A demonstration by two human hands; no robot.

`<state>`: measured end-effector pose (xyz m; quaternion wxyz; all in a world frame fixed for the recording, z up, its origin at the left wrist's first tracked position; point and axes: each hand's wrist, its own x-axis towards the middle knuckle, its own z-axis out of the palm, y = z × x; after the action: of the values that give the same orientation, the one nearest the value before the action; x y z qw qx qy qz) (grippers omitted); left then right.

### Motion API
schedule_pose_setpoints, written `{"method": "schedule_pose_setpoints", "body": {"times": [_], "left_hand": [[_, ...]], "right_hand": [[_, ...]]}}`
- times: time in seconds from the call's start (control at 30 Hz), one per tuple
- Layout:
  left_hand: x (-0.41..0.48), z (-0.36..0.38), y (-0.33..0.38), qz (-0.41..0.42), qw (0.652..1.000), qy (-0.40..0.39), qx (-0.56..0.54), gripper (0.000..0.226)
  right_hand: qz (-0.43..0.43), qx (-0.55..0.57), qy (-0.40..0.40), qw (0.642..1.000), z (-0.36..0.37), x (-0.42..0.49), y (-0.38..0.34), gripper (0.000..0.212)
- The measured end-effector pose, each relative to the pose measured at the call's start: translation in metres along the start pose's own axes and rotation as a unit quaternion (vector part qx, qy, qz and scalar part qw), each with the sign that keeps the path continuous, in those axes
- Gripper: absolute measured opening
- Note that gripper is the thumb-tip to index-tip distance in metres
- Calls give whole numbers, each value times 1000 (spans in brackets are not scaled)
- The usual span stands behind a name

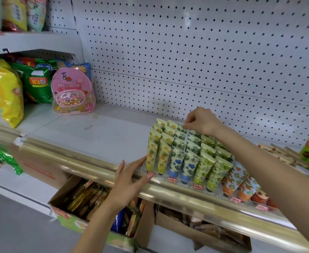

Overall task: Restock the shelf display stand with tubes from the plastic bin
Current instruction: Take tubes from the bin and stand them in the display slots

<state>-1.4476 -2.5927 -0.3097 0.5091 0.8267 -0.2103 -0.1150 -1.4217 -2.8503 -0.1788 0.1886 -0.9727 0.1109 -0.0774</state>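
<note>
Pinches, with thumb and forefinger of the right hand (202,123), the flat crimped end of a small soft tube with dark green leaf print (180,127), at the back row of the clear acrylic stepped display stand (144,166) — taken by this thin end probably because the neighbours stand too close for a grip round the body. Goes into the column of the same print, since the stand is sorted by columns: yellow fruit at the left, then blue flower, then green leaf, with orange ones further right. Stands there with the crimped end up like all the others, so that the print faces the customer. Lays the left hand (130,177) with straight fingers against the front left corner of the stand, fingertips touching the clear wall and gripping nothing — apparently to stop the light stand from sliding on the white metal shelf (99,128) during the push down. Shows no plastic bin anywhere in view. Looks nearly full in the rows that can be seen, so judged close to finished for this stand
</note>
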Motion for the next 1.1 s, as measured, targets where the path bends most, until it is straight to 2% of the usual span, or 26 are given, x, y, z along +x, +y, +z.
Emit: {"method": "schedule_pose_setpoints", "body": {"times": [0.4, 0.5, 0.67, 0.83, 1.1], "left_hand": [[0, 1, -3, -1, 1000, 3, -1, 54], [0, 0, -4, 1, 1000, 1, 0, 64], [0, 1, -4, 3, 1000, 4, -1, 67], [1, 2, -3, -4, 1000, 7, -16, 57], [0, 3, -4, -12, 1000, 5, -10, 78]], "right_hand": [[5, 1, 24, 1000, -12, -3, 6, 18], [7, 7, 45, 999, -28, -4, 14, 15], [7, 4, 62, 998, -47, -12, 32, 13], [10, -18, 40, 999, -45, -22, 45, 13], [-1, -13, 26, 1000, -34, -30, 47, 18]]}}
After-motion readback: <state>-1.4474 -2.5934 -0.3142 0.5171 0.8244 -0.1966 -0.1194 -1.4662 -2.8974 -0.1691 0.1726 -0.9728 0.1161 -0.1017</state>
